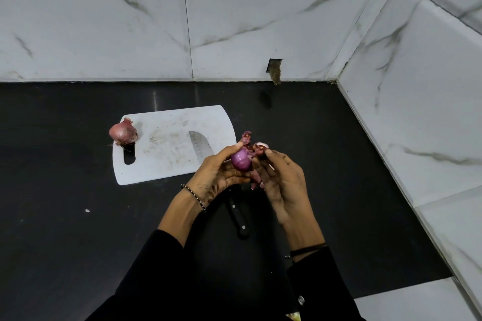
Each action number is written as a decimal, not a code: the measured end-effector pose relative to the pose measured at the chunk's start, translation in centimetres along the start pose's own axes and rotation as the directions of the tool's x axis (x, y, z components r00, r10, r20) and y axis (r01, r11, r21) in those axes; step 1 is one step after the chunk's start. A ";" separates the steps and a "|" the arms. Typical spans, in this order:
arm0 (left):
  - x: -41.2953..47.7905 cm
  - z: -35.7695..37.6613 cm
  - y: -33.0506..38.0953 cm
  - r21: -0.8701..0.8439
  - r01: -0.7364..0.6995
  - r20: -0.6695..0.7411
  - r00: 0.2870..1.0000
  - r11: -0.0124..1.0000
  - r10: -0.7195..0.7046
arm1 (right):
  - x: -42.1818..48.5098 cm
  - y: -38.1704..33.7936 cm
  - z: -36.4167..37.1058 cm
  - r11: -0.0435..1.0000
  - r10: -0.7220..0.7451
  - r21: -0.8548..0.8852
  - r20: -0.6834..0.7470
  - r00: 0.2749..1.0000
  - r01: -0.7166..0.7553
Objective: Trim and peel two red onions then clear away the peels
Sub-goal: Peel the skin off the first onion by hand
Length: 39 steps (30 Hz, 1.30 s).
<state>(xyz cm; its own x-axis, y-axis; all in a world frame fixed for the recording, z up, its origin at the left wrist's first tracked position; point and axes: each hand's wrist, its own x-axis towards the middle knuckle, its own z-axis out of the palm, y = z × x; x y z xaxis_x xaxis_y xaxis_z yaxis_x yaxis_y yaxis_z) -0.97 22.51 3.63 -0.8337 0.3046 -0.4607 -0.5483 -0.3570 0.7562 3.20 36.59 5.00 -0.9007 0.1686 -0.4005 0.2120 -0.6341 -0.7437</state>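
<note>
Your left hand (219, 172) curls around the half-peeled glossy purple onion (241, 160), held above the black countertop (65, 216). Your right hand (284, 180), touching it, pinches loose papery peel (257, 177). 1 unpeeled red onion (122, 133) sits well apart on the white plastic cutting board (167, 164).

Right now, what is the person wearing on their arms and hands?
The left sleeve and right sleeve are long and black. A thin beaded bracelet circles the left wrist, a thin dark band the right. The left hand and right hand are bare, no gloves.
</note>
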 end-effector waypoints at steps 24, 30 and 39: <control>-0.3 0.4 -1.2 -0.165 0.073 0.154 0.987 0.984 -0.048 | 0.0 -1.0 -0.5 0.823 0.208 0.550 -0.058 0.976 -0.143; 0.0 0.8 -1.4 -0.160 0.060 0.130 0.991 0.985 -0.039 | 0.2 -1.0 -1.7 0.950 -0.036 0.295 -0.236 0.971 0.107; 0.6 0.5 -2.1 -0.091 -0.029 0.116 0.992 0.995 0.039 | -0.1 0.0 -3.7 0.740 -0.300 -0.625 0.021 0.954 0.247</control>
<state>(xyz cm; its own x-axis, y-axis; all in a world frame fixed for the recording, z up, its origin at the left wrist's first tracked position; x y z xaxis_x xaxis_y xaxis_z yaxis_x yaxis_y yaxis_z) -0.34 23.85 2.00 -0.8414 0.3905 -0.3736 -0.5277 -0.4443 0.7240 4.70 39.37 3.04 -0.9305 0.3352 -0.1477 0.1721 0.0441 -0.9841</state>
